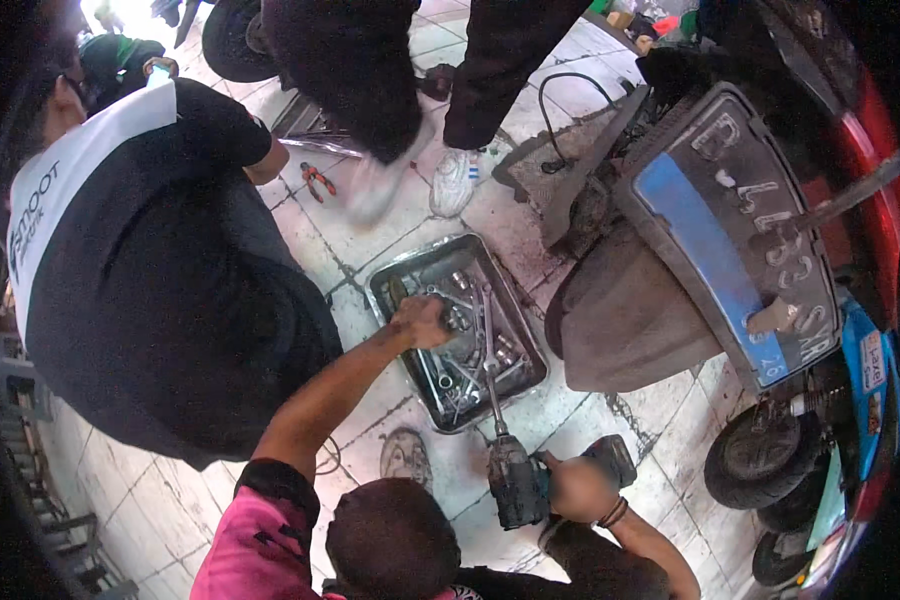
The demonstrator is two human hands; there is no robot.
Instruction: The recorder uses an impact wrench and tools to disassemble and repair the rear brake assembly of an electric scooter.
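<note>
My left hand [426, 321] reaches into a black metal tray [378, 282] on the floor. Its fingers are curled down among the tools, and what they pinch is hidden. Spanners [489, 325] and several sockets [447, 381] lie jumbled inside the tray. With my right hand [582, 488], closed round the handle, I hold a dark cordless impact wrench [513, 488] by the tray's near right corner. A long extension bar [496, 408] sticks out of its nose over the tray's near edge. The wrench's battery [611, 461] shows beyond my hand.
On the left a person in a black shirt [170, 290] bends close by. Another person's dark trouser legs [345, 70] stand beyond the tray, near a white shoe [454, 184]. Red-handled pliers [318, 183] lie on the tiles. A scooter's muddy rear mudguard [635, 325] juts in from the right.
</note>
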